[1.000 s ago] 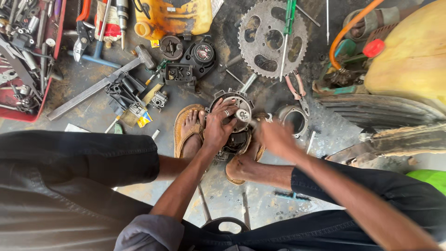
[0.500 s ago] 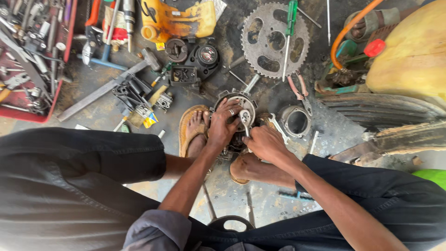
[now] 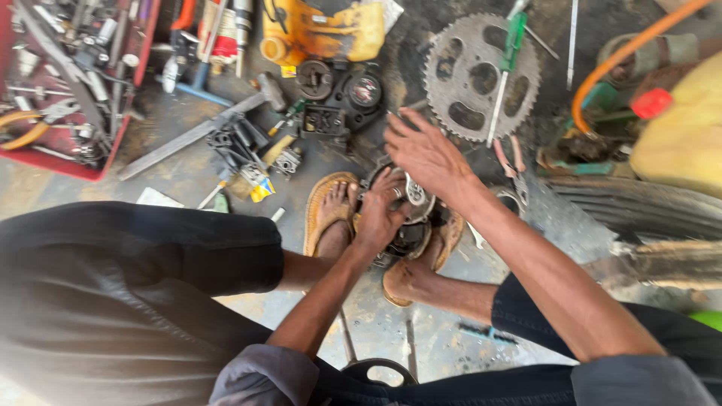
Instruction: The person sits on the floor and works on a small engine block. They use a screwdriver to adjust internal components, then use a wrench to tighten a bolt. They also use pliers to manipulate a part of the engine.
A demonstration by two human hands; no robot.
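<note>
Two bare hands work over a round, dark metal engine part (image 3: 402, 225) that sits on the concrete floor (image 3: 188, 169), pinned between the person's sandalled feet. The left hand (image 3: 380, 214) presses down on its top, fingers curled around the part's upper face. The right hand (image 3: 425, 154) hangs just above it, fingers spread and loose, gripping nothing. A small spanner (image 3: 414, 189) lies on the part between the two hands; whether either hand touches it, I cannot tell.

Beyond the hands lies a large toothed sprocket (image 3: 481, 75) with a green-handled screwdriver (image 3: 505, 68) laid across it. A yellow oil jug (image 3: 323, 34) rests near the top, a hammer (image 3: 203, 128) stretches across the floor to the left, and a red tool tray (image 3: 120, 83) full of tools fills the far left corner.
</note>
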